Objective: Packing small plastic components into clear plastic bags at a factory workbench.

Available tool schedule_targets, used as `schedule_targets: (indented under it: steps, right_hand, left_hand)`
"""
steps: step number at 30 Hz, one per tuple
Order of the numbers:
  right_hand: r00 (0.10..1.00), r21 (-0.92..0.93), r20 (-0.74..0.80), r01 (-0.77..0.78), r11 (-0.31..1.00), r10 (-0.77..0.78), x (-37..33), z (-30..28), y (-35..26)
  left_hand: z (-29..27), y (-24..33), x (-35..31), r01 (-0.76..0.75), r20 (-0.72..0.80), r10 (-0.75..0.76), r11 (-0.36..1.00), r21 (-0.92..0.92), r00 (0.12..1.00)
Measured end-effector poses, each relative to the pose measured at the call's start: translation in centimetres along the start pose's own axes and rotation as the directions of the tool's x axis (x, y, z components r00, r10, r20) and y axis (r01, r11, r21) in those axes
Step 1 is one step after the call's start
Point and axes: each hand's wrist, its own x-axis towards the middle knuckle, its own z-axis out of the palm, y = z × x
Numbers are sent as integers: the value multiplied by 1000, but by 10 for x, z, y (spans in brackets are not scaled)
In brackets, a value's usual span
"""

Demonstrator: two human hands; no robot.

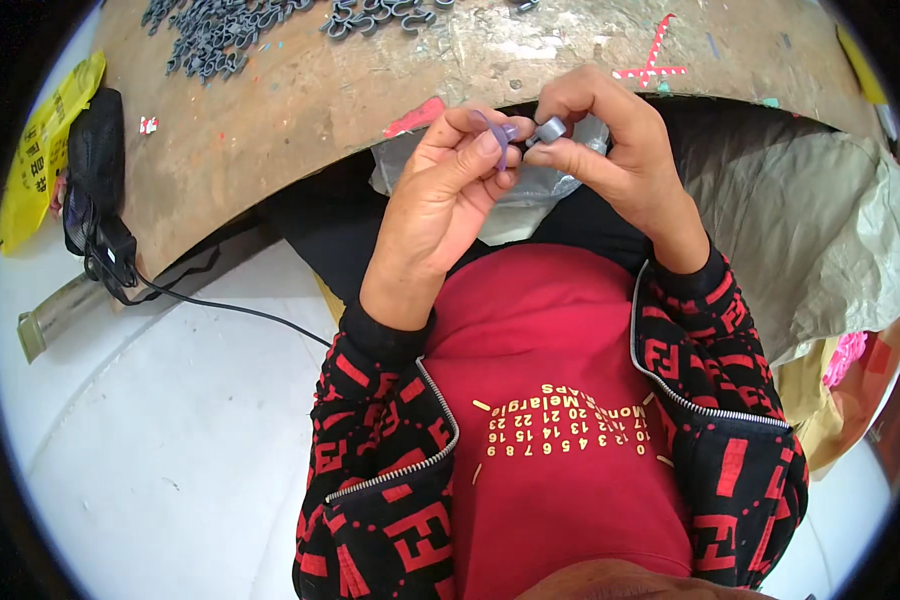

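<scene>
Two part-hidden pieces: left hand (448, 178) pinches purple loop (507, 133), right hand (615, 135) grey clip (550, 130); grey pile (220, 45) on bench (290, 115) cropped.

We note bright light, a pale sheen on the table (300, 110) at upper centre, near-washed-out floor (170, 430) lower left, bowed edges, blackened corners.

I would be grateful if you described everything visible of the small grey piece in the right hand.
The small grey piece looks like smooth, slightly glossy plastic, with a blocky, rounded part catching the light. It is pinched between the thumb and index finger of the right hand, held up by the near edge of the table, close to the purple piece. The fingers cover part of it, so its full shape cannot be told.
</scene>
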Motion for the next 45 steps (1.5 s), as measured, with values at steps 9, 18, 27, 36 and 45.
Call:
schedule_targets:
  steps: [9,18,27,36,45]
  right_hand:
    - [992,242,92,-111,964,91,-4,0,-2]
    - [976,193,154,-182,964,153,-9,-3,2]
    - [955,303,225,-259,917,195,-13,-5,5]
    - [976,268,143,-196,943,163,-14,1,0]
    - [977,75,137,-175,982,163,-9,-2,-11]
  left_hand:
    - [6,-6,-3,-39,-17,43,980,194,999]
    - [17,12,-8,-146,68,142,662,735,987]
    - [12,12,-10,-201,137,157,538,819,978]
    - [13,7,-10,-202,116,217,435,878,969]
    - [17,-5,-8,-261,203,223,274,926,953]
